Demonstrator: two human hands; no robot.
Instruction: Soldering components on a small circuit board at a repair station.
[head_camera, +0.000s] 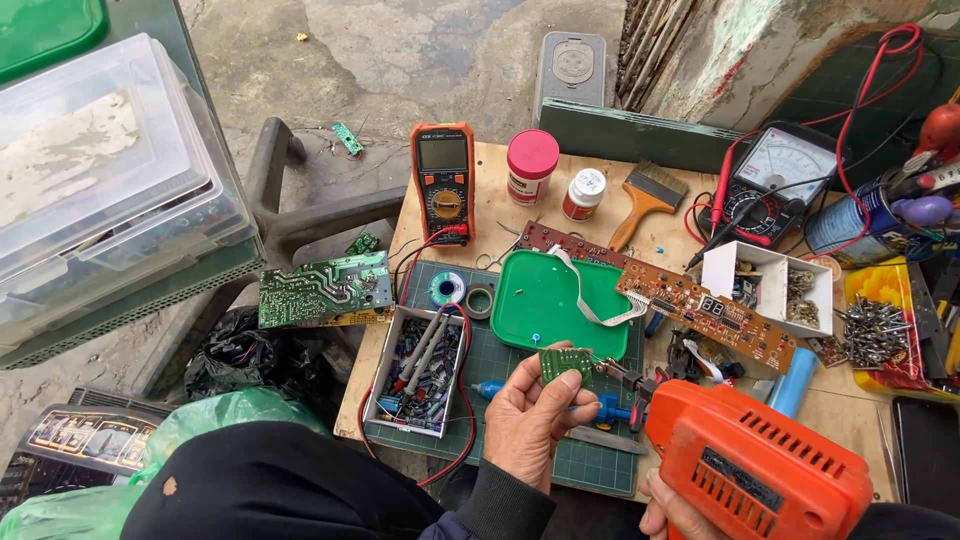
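Observation:
My left hand (528, 415) pinches a small green circuit board (565, 364) between thumb and fingers, held over the green cutting mat (500, 355). My right hand (668, 508), mostly hidden at the bottom edge, grips an orange power drill (760, 465). The drill's metal tip (618, 373) points left and sits right beside the small board's right edge. Whether the tip touches the board is unclear. Just beyond the board lies a green plastic lid (545, 300) with a white ribbon cable across it.
On the wooden table (500, 190): an orange multimeter (443, 180), an analog meter (780, 180), a long brown circuit board (690, 300), a paintbrush (645, 200), two jars, a white box of parts (415, 375), a box of screws (875, 330). A large green board (325, 290) overhangs the left edge.

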